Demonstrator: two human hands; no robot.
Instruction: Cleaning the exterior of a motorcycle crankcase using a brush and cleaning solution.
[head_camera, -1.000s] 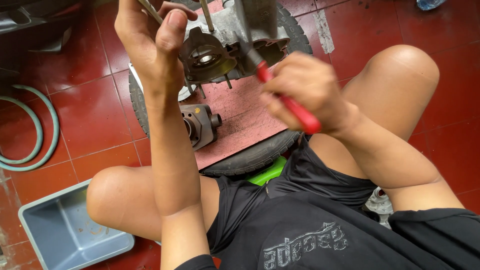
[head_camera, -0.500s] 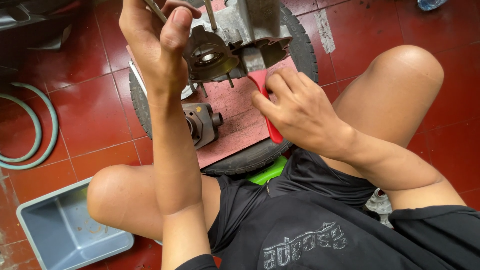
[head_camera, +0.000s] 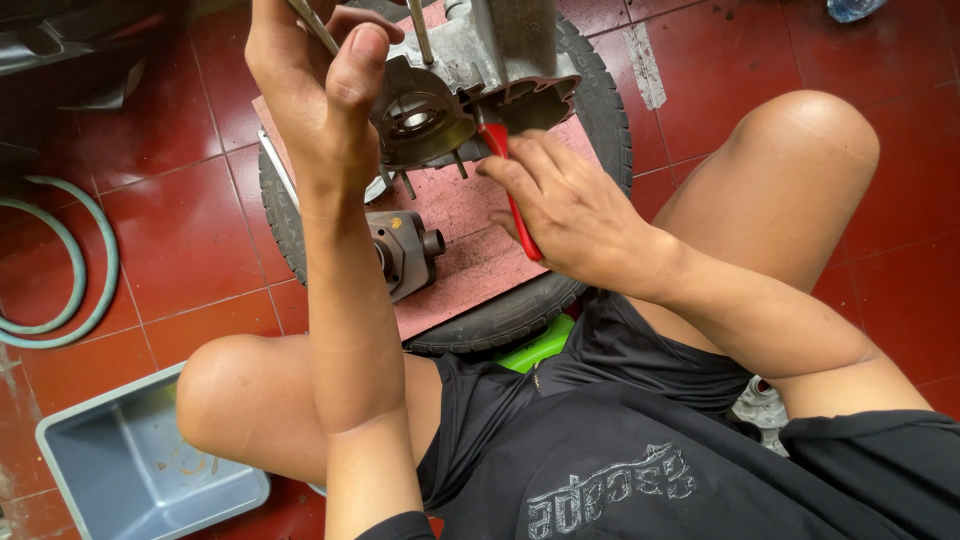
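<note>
Red-handled tool (head_camera: 517, 205) newly lowered, tip hidden.

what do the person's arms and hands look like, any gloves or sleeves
Both arms are bare from wrist to above the elbow: no gloves, watch, rings or wristbands show. The left hand and right hand have short nails with dark, greasy-looking smudges on the fingers. Black short sleeves of a T-shirt with a pale printed chest marking begin near the shoulders.

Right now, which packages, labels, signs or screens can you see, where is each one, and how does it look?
No packages, signs or screens.
Shirt print: pale outlined letters on the black shirt, bottom middle.
Tape strip: grey, worn, on the red floor tiles right of the tyre.
</note>
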